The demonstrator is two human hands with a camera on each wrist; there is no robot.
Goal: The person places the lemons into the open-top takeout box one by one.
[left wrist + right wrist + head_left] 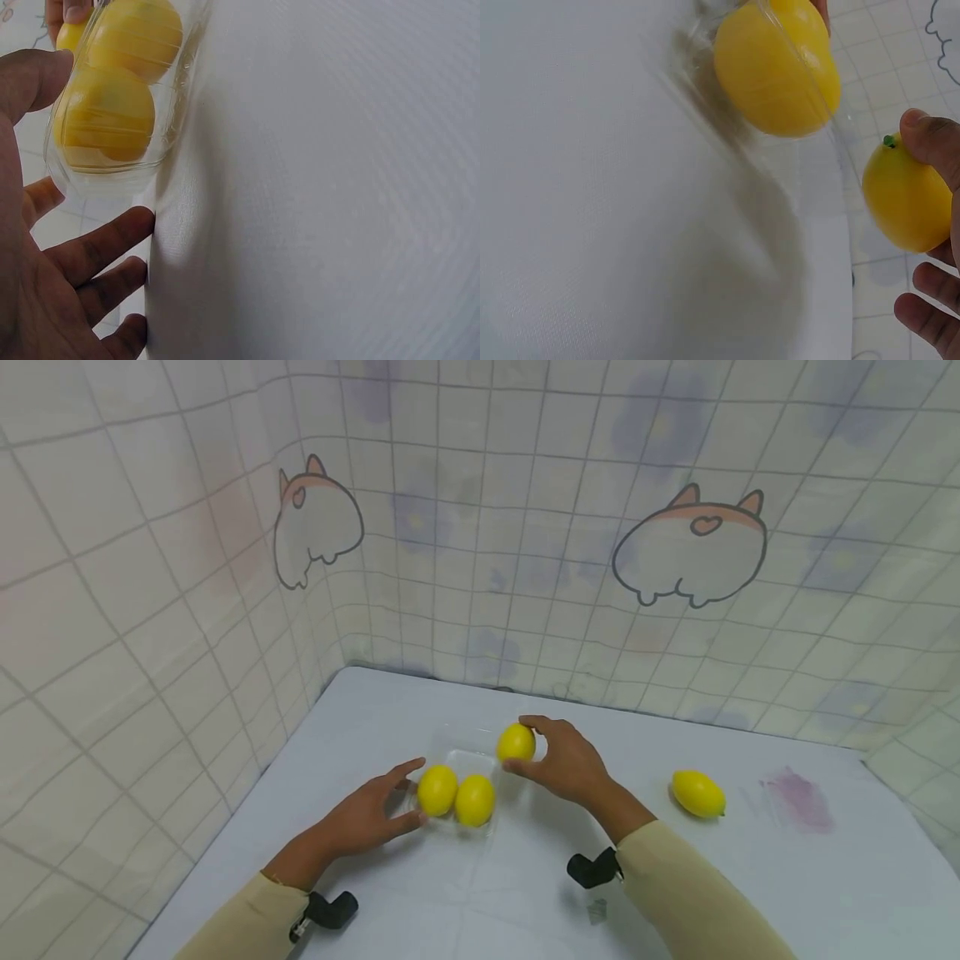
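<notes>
A clear plastic box (471, 763) stands on the white table with two yellow lemons, the left one (437, 791) and the right one (476, 800), side by side in its front part. My right hand (564, 760) pinches a third lemon (909, 196) between thumb and fingers, above the box's right edge. A small green stem tip shows on that lemon in the right wrist view. At the box's left end is my left hand (367, 812), fingers spread and loosely bent. In the left wrist view its thumb (41, 79) lies against the box's rim.
Another lemon (698, 793) lies on the table (360, 718) to the right. Near it is a pinkish patch (799, 800) on the table surface. Checked cloth (487, 552) with cartoon animals hangs behind and to the left of the table.
</notes>
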